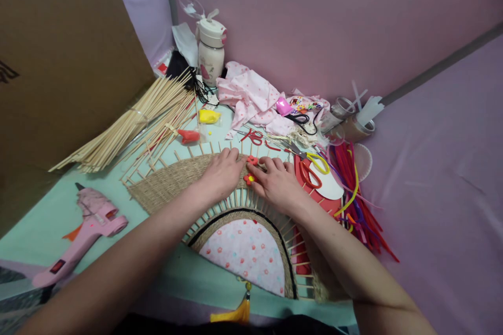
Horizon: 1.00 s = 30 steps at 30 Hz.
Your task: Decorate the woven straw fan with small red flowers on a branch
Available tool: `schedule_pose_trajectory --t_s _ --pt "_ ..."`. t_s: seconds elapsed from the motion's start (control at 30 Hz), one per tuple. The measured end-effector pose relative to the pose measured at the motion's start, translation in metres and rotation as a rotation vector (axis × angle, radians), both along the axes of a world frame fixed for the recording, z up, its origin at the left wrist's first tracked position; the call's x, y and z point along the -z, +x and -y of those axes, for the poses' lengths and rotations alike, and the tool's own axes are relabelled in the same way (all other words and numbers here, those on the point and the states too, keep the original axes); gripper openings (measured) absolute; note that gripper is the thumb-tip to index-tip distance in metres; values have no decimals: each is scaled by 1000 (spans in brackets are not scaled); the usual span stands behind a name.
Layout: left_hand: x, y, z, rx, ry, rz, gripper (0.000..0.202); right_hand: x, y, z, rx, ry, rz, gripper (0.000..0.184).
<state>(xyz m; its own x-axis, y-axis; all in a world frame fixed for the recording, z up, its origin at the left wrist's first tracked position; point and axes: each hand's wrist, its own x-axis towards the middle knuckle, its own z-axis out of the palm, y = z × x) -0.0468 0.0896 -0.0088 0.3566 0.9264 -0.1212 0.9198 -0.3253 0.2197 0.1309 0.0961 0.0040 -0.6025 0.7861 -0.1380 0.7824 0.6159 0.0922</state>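
Note:
A fan-shaped woven piece of jute cord and bamboo ribs lies flat on the table, with a floral fabric centre and a yellow tassel. My left hand rests palm down on the woven band, fingers together and curled at the top edge. My right hand lies beside it, its fingers pressing small red flowers onto the weave. One red flower sits above the fingers, another with a yellow centre between the two hands.
A pink glue gun lies at the left. A bundle of bamboo sticks leans toward a cardboard sheet. Scissors, coloured pipe cleaners, pink cloth, a bottle and tape rolls crowd the back and right.

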Motion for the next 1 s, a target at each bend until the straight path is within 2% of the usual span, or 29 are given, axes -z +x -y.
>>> schedule_pose_trajectory --t_s 0.27,0.57,0.7,0.8,1.0 --pt "9 -3 1 0 35 8 55 -3 9 6 17 11 4 48" --pt "4 -2 1 3 28 16 51 -1 8 4 13 14 -40 43" --pt "8 -3 -2 -21 64 92 42 -5 6 -7 52 -15 -143 29" --pt "10 -3 -4 -87 61 100 39 -6 2 -20 112 14 -214 22" --pt "13 -3 -5 -119 52 91 46 5 -14 -34 89 88 -147 20"
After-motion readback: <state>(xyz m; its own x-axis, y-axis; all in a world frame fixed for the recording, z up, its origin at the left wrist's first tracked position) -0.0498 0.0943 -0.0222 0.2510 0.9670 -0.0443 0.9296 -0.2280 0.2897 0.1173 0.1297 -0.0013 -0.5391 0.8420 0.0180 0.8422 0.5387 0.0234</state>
